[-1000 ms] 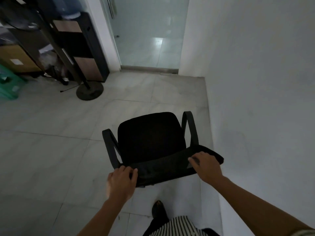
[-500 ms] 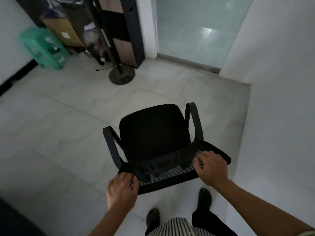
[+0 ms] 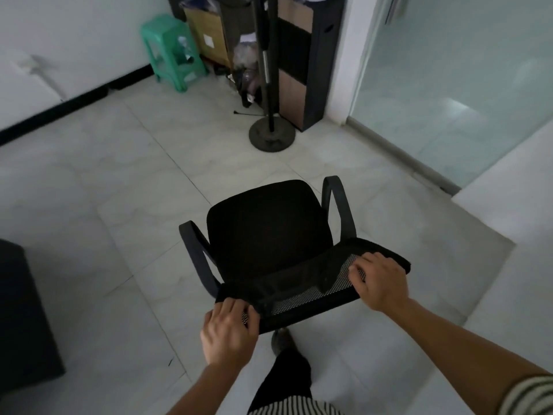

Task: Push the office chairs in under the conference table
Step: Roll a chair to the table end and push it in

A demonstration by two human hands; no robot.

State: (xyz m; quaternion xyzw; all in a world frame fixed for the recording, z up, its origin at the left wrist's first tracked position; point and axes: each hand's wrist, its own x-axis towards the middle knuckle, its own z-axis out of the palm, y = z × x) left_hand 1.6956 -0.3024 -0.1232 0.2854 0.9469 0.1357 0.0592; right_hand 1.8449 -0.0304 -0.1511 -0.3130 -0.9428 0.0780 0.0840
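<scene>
Pale tiled floor [image 3: 119, 175] fills the room, with a green stool [image 3: 173, 52] in the far left corner, a round-footed stand [image 3: 271, 134] far centre and a glass door [image 3: 449, 85] at far right. No table shows for certain (a dark block [image 3: 21, 324] at the near left edge could be part of one, but I cannot tell).

A black chair [image 3: 269, 232] stands on open floor in the middle, its seat facing away from the person and its backrest [image 3: 299, 295] nearest. The left hand [image 3: 229, 333] grips the near left corner of the backrest top, fingers curled over the mesh. The right hand [image 3: 380, 283] holds the top further right, fingers hooked over the edge. Both hands sit directly on the chair, which lies just ahead of them with its armrests reaching away to either side.

I judge the step in hand to be steering the chair across the floor toward the table, not yet the final push under. The next move calls for turning the chair so its seat faces the table edge, then rolling it forward with an even push from both hands, with the armrests clearing the tabletop and the stand avoided.
</scene>
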